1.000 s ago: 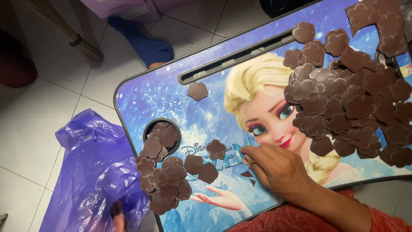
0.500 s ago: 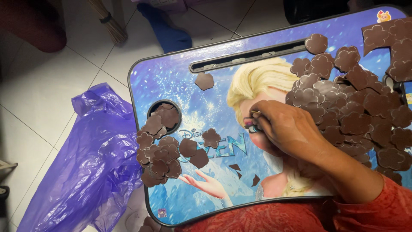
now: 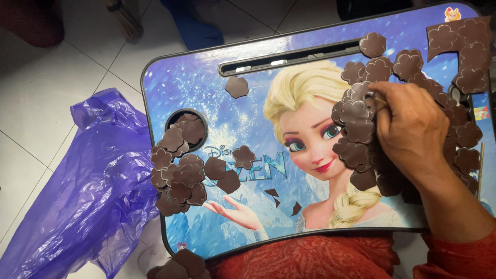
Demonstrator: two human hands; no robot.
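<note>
Fingers of right hand pinch one brown flower cutout atop right pile, right of frame, on lap desk; mid-pick, next lift clear. Left hand unseen.

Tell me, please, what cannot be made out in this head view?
- Left hand: not in the head view at all.
- Right hand: whether its fingertips pinch a brown flower piece; the knuckles hide them.
- Pieces beneath that hand and forearm: covered.
- Uncut brown sheet: cut off by the right edge.
- Purple bag: its contents, hidden by folds.
</note>
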